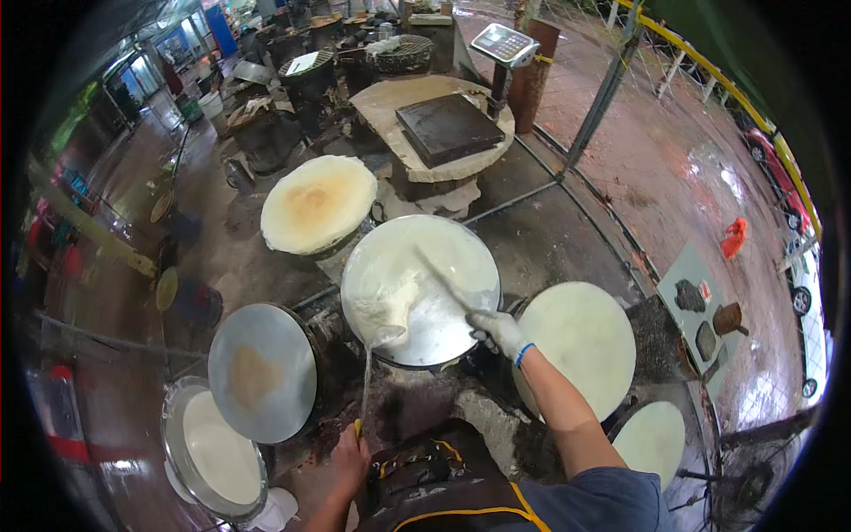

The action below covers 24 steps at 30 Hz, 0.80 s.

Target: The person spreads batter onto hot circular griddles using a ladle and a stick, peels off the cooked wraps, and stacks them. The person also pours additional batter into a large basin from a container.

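A long-handled metal ladle rests over the near left rim of the middle round griddle. My left hand grips its handle close to the body. Pale batter covers the griddle's far and left parts, while bare metal shows at the near right. My right hand, in a whitish glove with a blue band at the wrist, is closed around a long thin spreader. The spreader slants across the griddle, its far end over the batter.
A bare griddle stands left, above a metal basin of white batter. Pale rounds lie behind, right and lower right. Farther back is a scale; a metal fence post rises right.
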### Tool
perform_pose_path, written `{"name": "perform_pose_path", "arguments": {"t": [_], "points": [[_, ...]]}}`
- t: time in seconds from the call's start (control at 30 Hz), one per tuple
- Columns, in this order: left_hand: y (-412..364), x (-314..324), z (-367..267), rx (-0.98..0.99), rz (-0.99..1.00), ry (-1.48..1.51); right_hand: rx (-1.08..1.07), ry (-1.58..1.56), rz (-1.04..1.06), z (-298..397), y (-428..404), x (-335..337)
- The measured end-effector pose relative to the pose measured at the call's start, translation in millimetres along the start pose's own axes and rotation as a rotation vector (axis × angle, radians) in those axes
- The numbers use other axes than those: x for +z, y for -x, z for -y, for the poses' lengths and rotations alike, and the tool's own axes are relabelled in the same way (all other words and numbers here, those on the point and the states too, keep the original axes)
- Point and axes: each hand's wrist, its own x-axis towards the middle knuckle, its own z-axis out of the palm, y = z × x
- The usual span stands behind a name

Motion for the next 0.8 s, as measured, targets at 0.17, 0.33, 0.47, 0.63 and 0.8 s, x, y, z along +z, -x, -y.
{"name": "perform_pose_path", "arguments": {"t": [0.17, 0.33, 0.47, 0.63, 0.8], "points": [[-14.4, -20.9, 38.8, 0.164, 0.014, 0.105, 0.118, -0.011, 0.152, -35.7, 50.0, 39.1], [-27.0, -67.3, 72.2, 0.247, -0.071, 0.358, -0.006, -0.404, -0.157, -89.7, 105.6, 156.5], [-41.9, -101.6, 101.7, 0.013, 0.202, 0.773, -0.417, 0.081, -0.207, -141.1, 23.6, 262.4], [-30.8, -168.8, 154.3, -0.043, 0.272, 1.279, -0.089, -0.020, -0.443, -100.3, 37.7, 341.3], [-13.4, -191.2, 201.9, -0.071, 0.291, 1.583, -0.112, 0.210, -0.779, -114.3, 24.5, 400.7]]}}
